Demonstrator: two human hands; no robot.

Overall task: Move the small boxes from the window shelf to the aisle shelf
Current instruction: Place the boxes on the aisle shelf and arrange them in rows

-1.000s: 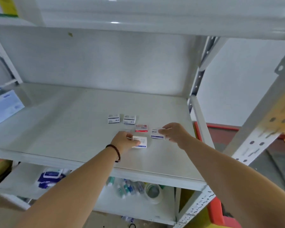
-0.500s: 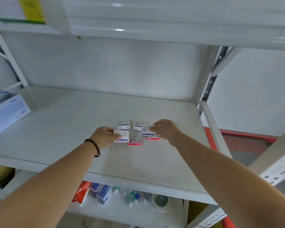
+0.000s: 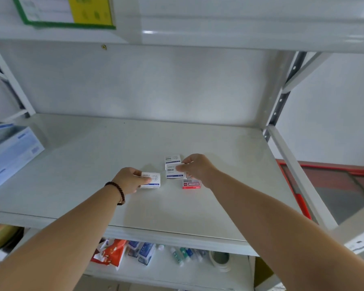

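Observation:
Several small boxes lie on the white shelf board (image 3: 93, 169). My left hand (image 3: 129, 180), with a dark bead bracelet on the wrist, grips a white box with a blue stripe (image 3: 152, 181) that looks like the top of a small stack. My right hand (image 3: 198, 168) pinches another white and blue box (image 3: 174, 174) by its top right corner. A further white box (image 3: 172, 159) lies just behind it. A red and white box (image 3: 191, 184) rests on the shelf under my right wrist.
A large pale blue carton (image 3: 11, 156) stands at the shelf's left end. The lower shelf (image 3: 198, 274) holds a red packet (image 3: 111, 253), blue packs, small bottles and a tape roll (image 3: 220, 260). A green-framed label (image 3: 67, 11) hangs above. A red-edged floor area (image 3: 328, 171) lies right of the upright.
Both hands pushed further back onto the shelf with their boxes. The left hand's box now sits left of the group, where a loose box lay before. The view tilted upward.

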